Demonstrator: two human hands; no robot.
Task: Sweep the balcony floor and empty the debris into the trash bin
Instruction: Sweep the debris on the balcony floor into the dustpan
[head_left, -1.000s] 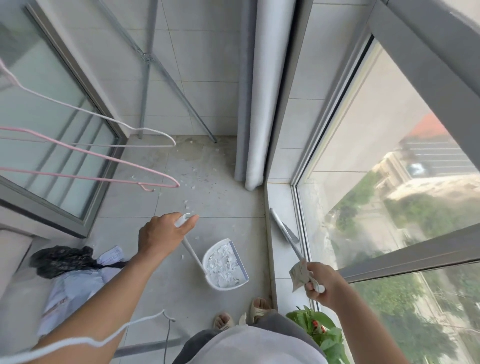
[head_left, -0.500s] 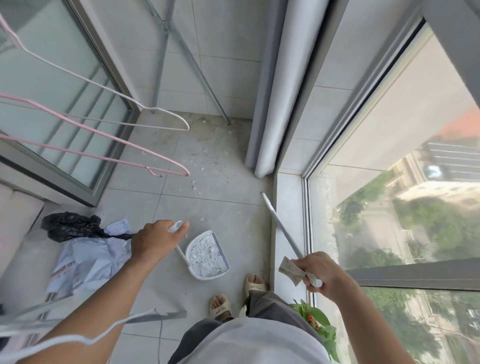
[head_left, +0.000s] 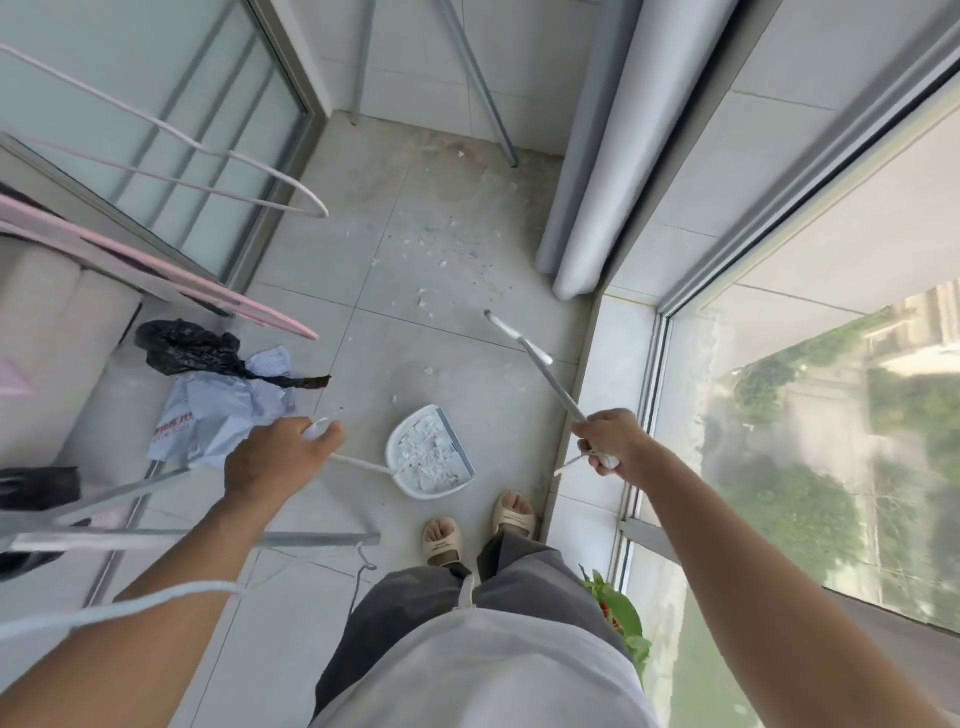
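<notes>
I see the left hand (head_left: 275, 457) clenched round the top of the white dustpan handle (head_left: 358, 464), just left of centre frame. The handle runs right and slightly down to the dustpan (head_left: 431, 452), which sits on the floor (head_left: 452, 364) at centre, loaded with white debris. Over on the right, the right hand (head_left: 610, 441) has its grip wrapped round the grey broom stick (head_left: 550, 379), and a pale scrap pokes out of the same fist toward the lower left; I cannot tell what it is. The stick slants up and left from the fist, its far end (head_left: 501, 325) above the dustpan and just short of the window ledge (head_left: 608, 364). More white chips (head_left: 431, 244) lie scattered across the tiles in the upper middle, well apart from the pan. Two sandalled feet (head_left: 478, 525) stand just below the dustpan. At left, a black plastic bag (head_left: 182, 345) lies touching crumpled pale packaging (head_left: 223, 410). Pink and white hangers (head_left: 156, 270) cut across the upper left. Green leaves (head_left: 618, 613) show at lower right beside the glass.
</notes>
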